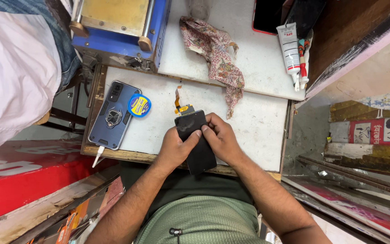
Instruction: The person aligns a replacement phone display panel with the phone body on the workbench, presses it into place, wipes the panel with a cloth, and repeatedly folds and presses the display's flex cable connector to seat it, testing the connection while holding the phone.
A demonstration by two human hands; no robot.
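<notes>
At the near edge of the white worktop [258,126], both hands are closed around a flat black glass phone screen panel [198,143]. Left hand [174,147] grips its left side, thumb pressed on the face; right hand [220,135] wraps the right side, fingers curled over the top. Panel's lower end overhangs the worktop edge, above the lap.

Risks, my read:
- Thin glass held under two thumbs: uneven pressure could crack it.
- Orange ribbon flex cable [178,100] sticks out just beyond the panel's far end, kinked (looks fragile); a twist or a snag on the worktop could tear it.
- Overhang means a slip drops the panel off the worktop.

Left of the panel: a blue-grey phone in a rugged case with a ring holder [113,115], matte, face down, white plug in its near end. Touching that phone's far right corner, a small round blue-and-yellow spool [139,105], glossy.

Beyond the panel, slightly right: crumpled floral cloth [217,58], soft, frayed. Further right: white squeeze tube [290,47], upright nozzle pointing nearward. Far left beyond the panel: blue metal machine with a brass-coloured plate [118,22], hard-edged, worn paint.
</notes>
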